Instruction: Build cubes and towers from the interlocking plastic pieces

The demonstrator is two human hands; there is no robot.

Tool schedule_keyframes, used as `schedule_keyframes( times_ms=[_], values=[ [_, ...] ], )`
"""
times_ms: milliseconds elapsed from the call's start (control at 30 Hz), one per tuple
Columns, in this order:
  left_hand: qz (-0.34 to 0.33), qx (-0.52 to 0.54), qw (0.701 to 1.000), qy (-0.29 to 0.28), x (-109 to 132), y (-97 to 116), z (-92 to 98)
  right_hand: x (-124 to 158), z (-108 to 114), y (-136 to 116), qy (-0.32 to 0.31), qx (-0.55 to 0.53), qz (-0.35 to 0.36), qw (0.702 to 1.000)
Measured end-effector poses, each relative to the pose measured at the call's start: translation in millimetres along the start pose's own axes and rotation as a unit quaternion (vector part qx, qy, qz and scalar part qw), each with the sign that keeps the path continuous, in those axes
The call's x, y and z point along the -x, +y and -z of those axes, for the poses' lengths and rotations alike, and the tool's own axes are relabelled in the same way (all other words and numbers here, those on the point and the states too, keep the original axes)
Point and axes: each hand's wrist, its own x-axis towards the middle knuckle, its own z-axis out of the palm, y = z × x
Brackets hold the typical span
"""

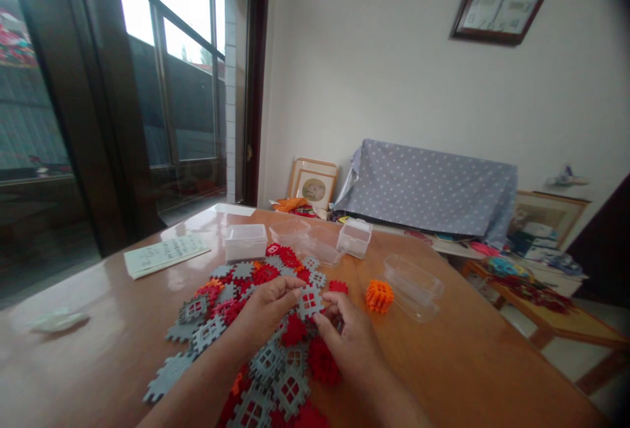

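Note:
Between my two hands is a grey window-shaped interlocking block piece [310, 301], square with notched edges and a four-pane opening. My left hand [272, 306] pinches its left edge with thumb and fingers. On the opposite edge, my right hand [343, 323] grips it with thumb and curled fingers. Below and around both hands spreads a loose pile of grey pieces [290, 390] and red pieces [323, 361], some overlapping. To the right of my right hand stands an orange cube of joined pieces [379, 296], apart from the pile.
On the wooden table [443, 375], a lidded clear box [245, 242], a smaller clear box [355, 238] and an open clear plastic container [413, 288] stand behind the pile. Paper sheets [166, 255] and a crumpled pale wrapper [58, 320] lie left. A wooden bench [556, 313] stands right.

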Motion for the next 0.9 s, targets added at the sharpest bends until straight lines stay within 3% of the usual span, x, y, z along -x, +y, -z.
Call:
schedule_keyframes(
  times_ms=[567, 900],
  values=[
    [0.022, 0.068, 0.997, 0.012, 5.3, 8.4, -4.0, -0.2, -4.9, 7.7, -0.002, -0.002, 0.003, 1.000],
    [-0.003, 0.024, 1.000, 0.011, 1.7, 5.3, -3.0, 2.3, -0.7, -0.3, -0.018, 0.017, 0.015, 1.000]
  ],
)
